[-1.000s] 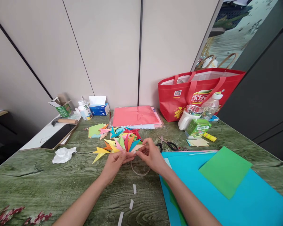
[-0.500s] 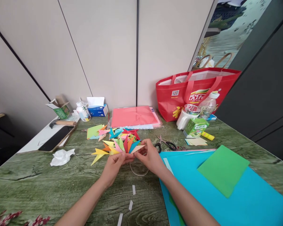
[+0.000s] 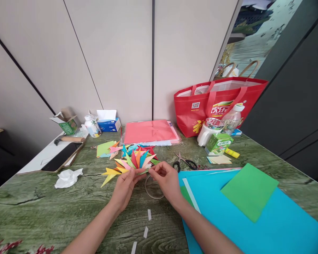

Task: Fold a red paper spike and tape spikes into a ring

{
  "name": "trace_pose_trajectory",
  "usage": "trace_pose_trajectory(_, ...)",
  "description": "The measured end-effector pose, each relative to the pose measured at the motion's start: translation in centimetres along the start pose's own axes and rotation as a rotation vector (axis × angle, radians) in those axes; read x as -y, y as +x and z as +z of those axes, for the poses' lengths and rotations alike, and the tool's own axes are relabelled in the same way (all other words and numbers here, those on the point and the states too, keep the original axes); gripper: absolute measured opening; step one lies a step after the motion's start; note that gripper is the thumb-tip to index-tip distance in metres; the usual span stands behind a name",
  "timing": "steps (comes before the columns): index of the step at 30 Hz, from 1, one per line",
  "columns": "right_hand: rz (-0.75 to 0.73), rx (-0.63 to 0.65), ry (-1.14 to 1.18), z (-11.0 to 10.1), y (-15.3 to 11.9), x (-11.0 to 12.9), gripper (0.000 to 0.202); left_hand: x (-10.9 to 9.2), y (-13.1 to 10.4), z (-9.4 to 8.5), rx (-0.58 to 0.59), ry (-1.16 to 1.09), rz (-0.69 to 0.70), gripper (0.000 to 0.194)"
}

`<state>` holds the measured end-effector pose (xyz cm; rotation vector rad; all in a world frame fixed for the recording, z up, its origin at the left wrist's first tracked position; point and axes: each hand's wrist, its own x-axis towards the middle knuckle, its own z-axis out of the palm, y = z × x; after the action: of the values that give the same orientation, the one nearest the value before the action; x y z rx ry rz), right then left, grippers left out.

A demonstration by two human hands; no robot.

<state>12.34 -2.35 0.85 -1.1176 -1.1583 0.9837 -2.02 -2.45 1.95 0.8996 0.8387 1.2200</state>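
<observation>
My left hand (image 3: 125, 185) is closed on a fan of folded, pointed paper pieces (image 3: 137, 158) in red, orange, blue, pink and green. The thumb lies on top at its near edge. My right hand (image 3: 166, 180) pinches the lower right edge of the same fan with thumb and forefinger, the other fingers curled. What lies between those fingertips is too small to make out. Loose yellow folded paper points (image 3: 110, 174) lie to the left of the fan, and more folded pieces show behind it. A roll of tape (image 3: 148, 192) rests on the table below my hands.
Scissors (image 3: 184, 161) lie right of my hands. Blue sheets (image 3: 228, 218) with a green square (image 3: 250, 192) cover the right side. Short white strips (image 3: 146, 232) lie in front. A crumpled tissue (image 3: 68, 178) and a phone (image 3: 61, 157) are left; a red bag (image 3: 188, 114) stands behind.
My right fingers have shifted slightly left and down along the fan's edge. The fan has tilted and moved a little left. More of the tape roll and a white strip by my right forearm now show.
</observation>
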Motion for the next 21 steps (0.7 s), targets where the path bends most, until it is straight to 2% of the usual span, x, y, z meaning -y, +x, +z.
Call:
trace_pose_trajectory(5,0.038,-0.064,0.092,0.9,-0.8,0.5,0.011,0.2,-0.2,0.0,0.023,0.014,-0.012,0.033)
trace_pose_trajectory(10,0.102,-0.136,0.188,1.2,-1.0,0.7,0.014,0.3,-0.3,0.1,-0.013,0.044,-0.014,0.034)
trace_pose_trajectory(21,0.143,-0.179,0.250,1.4,-1.1,0.9,0.018,0.3,-0.5,0.5,-0.036,0.124,0.008,0.036)
